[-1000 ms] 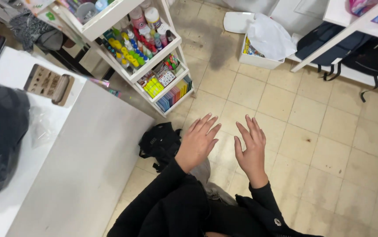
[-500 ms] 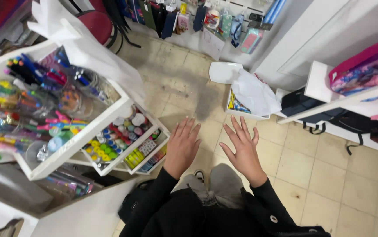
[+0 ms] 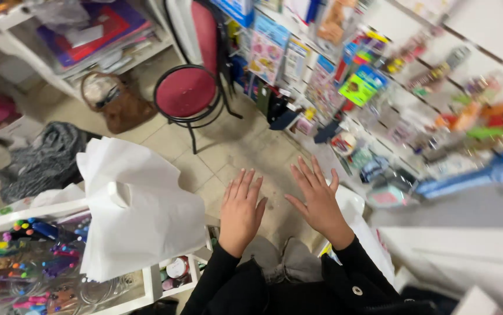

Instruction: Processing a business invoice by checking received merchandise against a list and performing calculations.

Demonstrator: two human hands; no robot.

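Observation:
My left hand (image 3: 240,211) and my right hand (image 3: 317,201) are held out flat in front of me, palms down, fingers spread, side by side with a small gap between them. Neither holds or touches anything. Both arms wear black sleeves. Below them lies the tiled floor (image 3: 228,151). A stack of white paper sheets (image 3: 137,213) lies on top of a white shelf unit just left of my left hand.
A red round-seated chair (image 3: 187,93) stands ahead. A brown bag (image 3: 114,102) and a grey cloth heap (image 3: 44,160) sit on the floor at left. The shelf unit (image 3: 23,256) holds coloured pens. A wall of hanging packaged goods (image 3: 380,99) runs along the right.
The view has swung upward and round, from the floor and pen shelves to the chair and the wall display. My hands stay open and spread in front of me.

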